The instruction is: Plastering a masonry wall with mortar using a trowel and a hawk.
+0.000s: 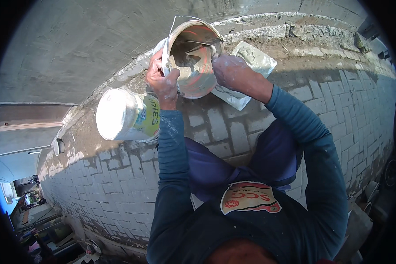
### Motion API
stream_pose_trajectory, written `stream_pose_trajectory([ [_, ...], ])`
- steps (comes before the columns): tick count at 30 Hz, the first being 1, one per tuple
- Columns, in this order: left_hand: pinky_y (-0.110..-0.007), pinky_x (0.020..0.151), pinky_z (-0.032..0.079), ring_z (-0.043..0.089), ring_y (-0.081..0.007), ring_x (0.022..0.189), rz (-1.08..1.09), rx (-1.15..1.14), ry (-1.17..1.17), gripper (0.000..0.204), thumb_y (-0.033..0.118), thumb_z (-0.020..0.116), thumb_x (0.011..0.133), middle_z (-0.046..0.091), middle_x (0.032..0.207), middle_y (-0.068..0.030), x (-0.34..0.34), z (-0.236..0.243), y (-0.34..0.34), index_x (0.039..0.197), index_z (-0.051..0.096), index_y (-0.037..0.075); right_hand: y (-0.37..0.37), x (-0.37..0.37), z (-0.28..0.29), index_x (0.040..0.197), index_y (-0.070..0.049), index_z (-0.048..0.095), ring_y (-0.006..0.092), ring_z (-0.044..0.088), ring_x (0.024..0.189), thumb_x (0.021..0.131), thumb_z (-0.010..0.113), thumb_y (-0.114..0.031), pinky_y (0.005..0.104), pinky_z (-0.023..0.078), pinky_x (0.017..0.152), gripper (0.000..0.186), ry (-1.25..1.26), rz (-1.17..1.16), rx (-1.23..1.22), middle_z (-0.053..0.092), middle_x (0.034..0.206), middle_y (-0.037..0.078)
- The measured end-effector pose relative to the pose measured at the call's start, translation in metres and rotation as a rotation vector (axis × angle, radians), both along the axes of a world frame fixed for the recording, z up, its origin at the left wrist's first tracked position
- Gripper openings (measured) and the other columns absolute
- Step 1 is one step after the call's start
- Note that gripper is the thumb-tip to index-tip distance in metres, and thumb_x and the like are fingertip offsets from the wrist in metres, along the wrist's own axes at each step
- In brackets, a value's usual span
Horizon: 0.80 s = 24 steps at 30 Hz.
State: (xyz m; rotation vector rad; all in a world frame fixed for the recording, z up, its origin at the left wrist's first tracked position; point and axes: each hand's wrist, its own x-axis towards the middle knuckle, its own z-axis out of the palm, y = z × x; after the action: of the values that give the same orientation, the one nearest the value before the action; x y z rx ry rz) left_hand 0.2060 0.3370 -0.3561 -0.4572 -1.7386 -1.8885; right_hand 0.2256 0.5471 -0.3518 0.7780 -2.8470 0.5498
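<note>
A bucket (200,90) with a wire handle is tipped so that its mouth faces me, and greyish wet smears coat its inside. My left hand (163,81) grips its left rim, with the thumb over the edge. At the right side of the mouth, my right hand (234,72) is closed on what looks like a trowel (196,56). Its thin metal shank and dark blade reach into the bucket, while the fist hides the handle. Beneath and beside that hand lies a pale sheet or board (264,61) bearing a lump of grey mortar.
A white pail (114,114) with a green label stands left of my left forearm. Beyond the bucket rises a grey plastered wall (92,44) with a rough broken base (268,33). Grey paving blocks (119,185) cover the ground. A small bowl-like object (58,146) lies farther left.
</note>
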Motion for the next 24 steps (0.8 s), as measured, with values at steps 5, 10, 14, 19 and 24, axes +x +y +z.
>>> stream_pose_trajectory([
  [5, -0.036, 0.1, 0.043, 0.061, -0.0252, 0.112, 0.0, -0.1, 0.072, 0.014, -0.007, 0.059, 0.06, 0.064, 0.122, -0.0214, 0.003, 0.004, 0.008, 0.072, 0.054, -0.002, 0.026, -0.039, -0.001, 0.086, 0.005, 0.065, 0.0297, 0.07, 0.079, 0.083, 0.059, -0.013, 0.0414, 0.055, 0.064, 0.02, -0.117, 0.125, -0.009, 0.068, 0.088, 0.022],
  [10, -0.038, 0.102, 0.043, 0.06, -0.0256, 0.115, -0.156, -0.153, 0.113, 0.022, -0.008, 0.061, 0.055, 0.064, 0.122, -0.0211, 0.008, 0.009, 0.011, 0.076, 0.06, -0.003, 0.063, -0.046, 0.005, 0.079, 0.007, 0.058, 0.0144, 0.057, 0.048, 0.095, 0.057, -0.023, 0.0317, 0.049, 0.041, 0.034, -0.917, 0.09, -0.254, 0.059, 0.069, 0.009],
  [14, -0.037, 0.099, 0.045, 0.06, -0.0245, 0.113, -0.21, -0.033, 0.027, 0.021, -0.007, 0.06, 0.058, 0.064, 0.122, -0.0214, 0.008, 0.012, 0.009, 0.079, 0.06, -0.004, 0.078, -0.051, -0.023, 0.098, 0.006, 0.061, 0.011, 0.057, 0.053, 0.098, 0.054, -0.022, 0.0245, 0.048, 0.042, 0.029, -1.348, 0.128, -0.638, 0.061, 0.073, 0.007],
  [19, -0.036, 0.102, 0.044, 0.061, -0.023, 0.111, -0.204, 0.086, -0.035, 0.037, -0.006, 0.059, 0.056, 0.063, 0.124, -0.0208, 0.0, 0.004, 0.015, 0.093, 0.063, -0.009, 0.077, -0.039, -0.047, 0.108, 0.007, 0.058, 0.0069, 0.052, 0.052, 0.101, 0.053, -0.026, 0.0193, 0.042, 0.039, 0.034, -1.604, 0.309, -0.954, 0.058, 0.077, 0.006],
  [24, -0.036, 0.103, 0.045, 0.062, -0.0233, 0.112, -0.106, 0.165, -0.074, 0.049, -0.004, 0.06, 0.056, 0.062, 0.126, -0.019, -0.002, 0.0, 0.013, 0.104, 0.062, -0.011, 0.089, -0.033, -0.037, 0.116, 0.012, 0.057, 0.0074, 0.051, 0.052, 0.102, 0.05, -0.022, 0.0196, 0.042, 0.039, 0.037, -1.6, 0.31, -1.073, 0.059, 0.079, 0.006],
])
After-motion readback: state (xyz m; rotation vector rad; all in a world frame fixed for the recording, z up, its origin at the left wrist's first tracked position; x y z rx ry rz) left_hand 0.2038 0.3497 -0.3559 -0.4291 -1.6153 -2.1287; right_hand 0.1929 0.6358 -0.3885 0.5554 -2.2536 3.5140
